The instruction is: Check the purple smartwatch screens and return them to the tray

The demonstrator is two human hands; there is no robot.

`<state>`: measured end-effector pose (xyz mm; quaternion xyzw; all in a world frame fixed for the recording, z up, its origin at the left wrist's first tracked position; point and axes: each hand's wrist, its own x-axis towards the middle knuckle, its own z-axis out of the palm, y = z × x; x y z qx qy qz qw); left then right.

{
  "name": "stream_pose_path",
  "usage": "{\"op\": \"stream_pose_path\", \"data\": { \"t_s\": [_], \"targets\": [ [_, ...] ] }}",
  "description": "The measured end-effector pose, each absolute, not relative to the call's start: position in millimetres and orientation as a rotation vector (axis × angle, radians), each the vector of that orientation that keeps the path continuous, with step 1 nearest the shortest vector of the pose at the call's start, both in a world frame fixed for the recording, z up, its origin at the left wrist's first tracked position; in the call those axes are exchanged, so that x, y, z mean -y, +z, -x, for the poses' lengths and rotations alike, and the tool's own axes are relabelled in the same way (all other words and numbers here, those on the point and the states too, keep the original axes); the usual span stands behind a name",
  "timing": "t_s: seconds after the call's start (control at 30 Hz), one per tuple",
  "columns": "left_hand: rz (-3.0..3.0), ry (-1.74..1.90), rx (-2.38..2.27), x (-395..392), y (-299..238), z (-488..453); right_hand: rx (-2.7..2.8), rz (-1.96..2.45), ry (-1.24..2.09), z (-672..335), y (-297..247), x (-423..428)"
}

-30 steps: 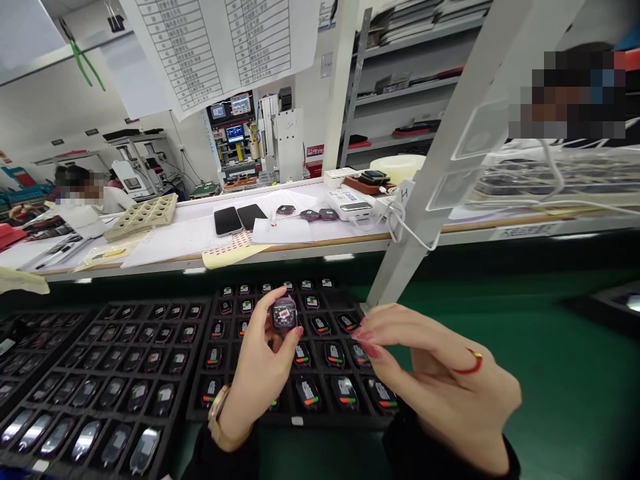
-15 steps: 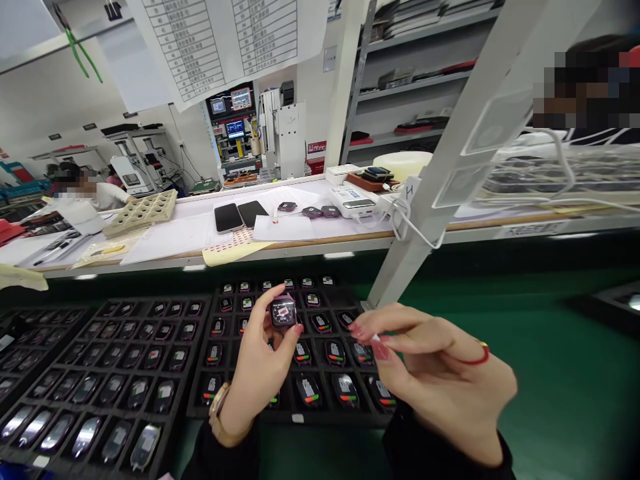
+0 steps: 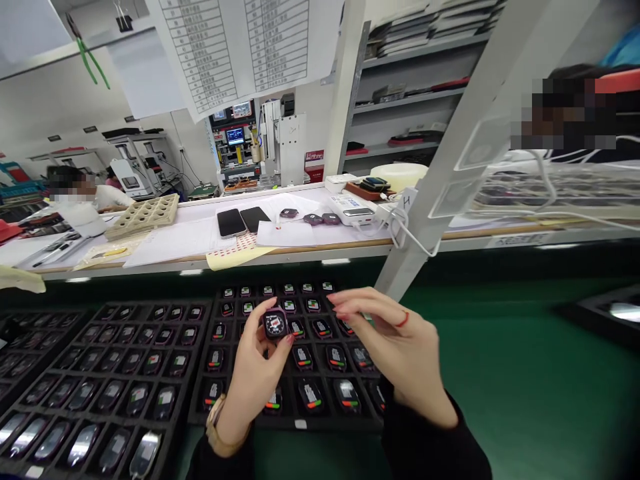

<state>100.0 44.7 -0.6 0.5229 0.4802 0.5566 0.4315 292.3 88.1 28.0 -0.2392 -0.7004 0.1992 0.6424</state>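
A small smartwatch [image 3: 275, 324] with a lit dial is held upright between the thumb and fingers of my left hand [image 3: 255, 363], its screen towards me. Beneath it lies a black foam tray [image 3: 250, 419] with rows of watches in square pockets, many showing red and green marks. My right hand [image 3: 395, 343] hovers over the tray's right side, apart from the held watch. Its thumb and fingertips come together in a pinch; whatever may be between them is hidden.
Another black tray of watches [image 3: 173, 393] lies to the left. Behind, a shelf holds two phones [image 3: 231, 223], a white device [image 3: 353, 209] with cables and a beige tray with holes [image 3: 145, 217]. A slanted grey post [image 3: 425, 233] rises at right. Other people sit beyond.
My right hand has moved left and turned, closer to the watch. The small white piece in its fingers no longer shows. The watch has shifted slightly left and down in my left hand.
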Motion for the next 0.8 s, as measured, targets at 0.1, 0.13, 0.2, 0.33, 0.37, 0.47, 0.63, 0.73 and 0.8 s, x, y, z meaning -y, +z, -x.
{"op": "stream_pose_path", "data": {
  "t_s": [0.1,0.13,0.2,0.33,0.37,0.47,0.63,0.73,0.8],
  "targets": [
    [-1.285,1.363,-1.197,-39.9,-8.1,-92.7,1.606,0.568,0.463,-274.4,25.9,-110.4],
    [-1.281,1.357,-1.197,-37.9,-10.1,-90.5,1.631,0.576,0.478,-266.5,26.4,-119.5],
    [-1.278,1.351,-1.198,-33.7,-13.5,-86.3,1.740,0.625,0.496,-248.8,29.4,-139.2],
    [-1.270,1.365,-1.220,-25.3,-18.2,-77.6,1.989,0.756,0.415,-210.3,38.7,-178.6],
    [-1.268,1.369,-1.225,-23.2,-18.9,-75.2,2.026,0.776,0.397,-200.9,40.4,-187.1],
    [-1.267,1.365,-1.235,-16.4,-20.0,-67.7,2.094,0.847,0.331,-175.5,41.8,-205.2],
    [-1.258,1.334,-1.266,-6.2,-21.7,-58.0,2.115,1.017,0.138,-148.0,35.7,-210.6],
    [-1.236,1.344,-1.275,-3.1,-23.6,-55.6,2.085,1.092,0.040,-142.3,33.0,-208.3],
    [-1.225,1.341,-1.280,-2.5,-24.8,-54.7,2.047,1.123,0.018,-143.9,33.3,-207.8]
  ]
}}
